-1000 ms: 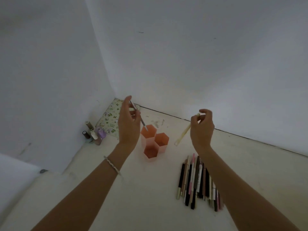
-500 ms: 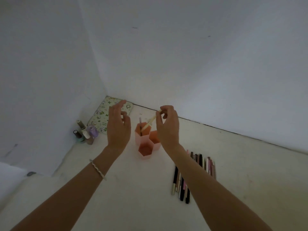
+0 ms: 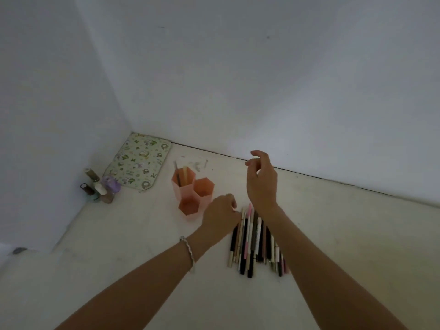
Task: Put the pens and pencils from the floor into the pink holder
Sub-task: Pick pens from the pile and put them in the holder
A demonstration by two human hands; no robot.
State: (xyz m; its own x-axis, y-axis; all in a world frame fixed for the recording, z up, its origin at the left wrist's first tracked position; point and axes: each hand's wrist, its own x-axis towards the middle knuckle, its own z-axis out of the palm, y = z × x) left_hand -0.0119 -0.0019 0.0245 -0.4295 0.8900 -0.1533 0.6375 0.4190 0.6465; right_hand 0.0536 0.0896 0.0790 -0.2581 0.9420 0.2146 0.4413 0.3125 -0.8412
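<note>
Nearest: both forearms reach forward over the pale, matte floor [image 3: 119, 246], the left wrist wearing a thin braided bracelet [image 3: 188, 251]. The row of pens and pencils [image 3: 252, 244] lies side by side between the arms, slim straight barrels in black, cream, pink and brown; laid parallel, probably so that one can be pinched off the end. Left hand [image 3: 220, 216] is down at the row's far left corner, fingers curled onto a tip (whether it actually grips one, I cannot tell). Right hand [image 3: 262, 182] hovers above the row, fingers loosely spread, holding nothing. Beyond: pink holder [image 3: 192, 194], three joined hexagonal tubes of smooth plastic, upright; its far tube has two sticks in it. Farthest, by the wall: small bottles [image 3: 100, 189] and a printed pouch [image 3: 140, 160].
</note>
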